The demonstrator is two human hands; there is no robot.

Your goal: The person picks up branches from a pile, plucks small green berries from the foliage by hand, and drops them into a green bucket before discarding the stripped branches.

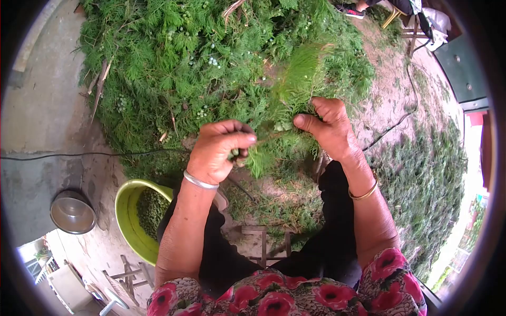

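My left hand (215,150) pinches the woody stem of a leafy conifer sprig (303,73) between thumb and forefinger. The sprig stretches rightward and its feathery upper part is smeared by motion. My right hand (331,126) is just right of the sprig, with fingers curled in and the thumb pointing at the foliage. What lies inside those fingers is hidden. More green leaves hang below my left fingertips. Ahead is a large heap of conifer branches (153,58) with small pale cones among the leaves.
A yellow-green bucket (122,210) of small green cones stands by my left leg. Further left is a metal bowl (74,213). A black cable (95,155) crosses the ground. Cut greenery (421,184) lies at right. Another person's shoe (354,13) shows at upper right.
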